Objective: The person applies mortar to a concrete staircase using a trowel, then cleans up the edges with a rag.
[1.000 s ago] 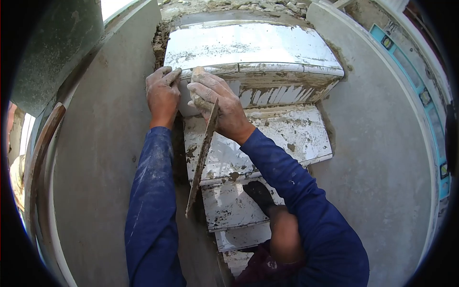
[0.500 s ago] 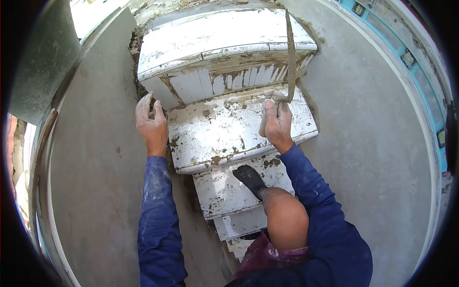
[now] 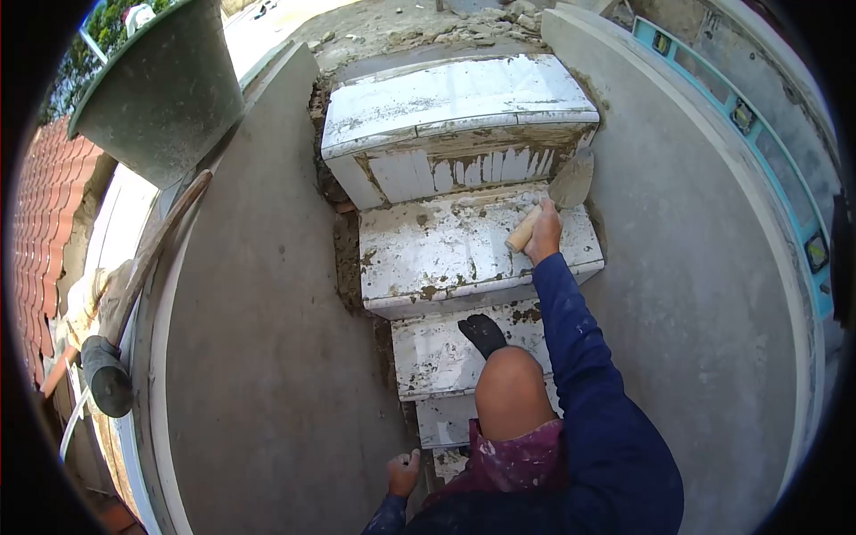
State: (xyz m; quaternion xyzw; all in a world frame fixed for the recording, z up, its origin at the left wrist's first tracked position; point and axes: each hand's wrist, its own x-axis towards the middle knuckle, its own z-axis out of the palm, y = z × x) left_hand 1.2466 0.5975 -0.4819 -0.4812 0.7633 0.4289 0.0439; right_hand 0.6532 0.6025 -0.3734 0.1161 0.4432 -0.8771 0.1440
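Note:
My right hand (image 3: 543, 234) is closed around the wooden handle (image 3: 524, 228) of a trowel. Its mortar-smeared blade (image 3: 572, 182) points up and away, near the right end of the upper white-tiled steps. Below it lies a tiled step (image 3: 464, 245) spotted with mortar; behind that rises the top step (image 3: 464, 89), its riser streaked with brown mortar. Down by my body, my left hand (image 3: 403, 473) is curled, low beside the left wall; whether anything is inside its fingers is hidden. My foot in a black sock (image 3: 482, 334) rests on a lower step.
Grey plastered walls (image 3: 267, 357) flank the stairs on both sides. A dark bucket (image 3: 169, 89) stands at upper left, near a mallet (image 3: 107, 379) with a wooden handle. On the right lies a turquoise spirit level (image 3: 758, 134). Rubble (image 3: 508, 22) lies beyond the top step.
My left hand has dropped from beside the upper steps to near my body, and its fingers have curled in. My right hand has turned the trowel, so its blade shows flat. The view has shifted left.

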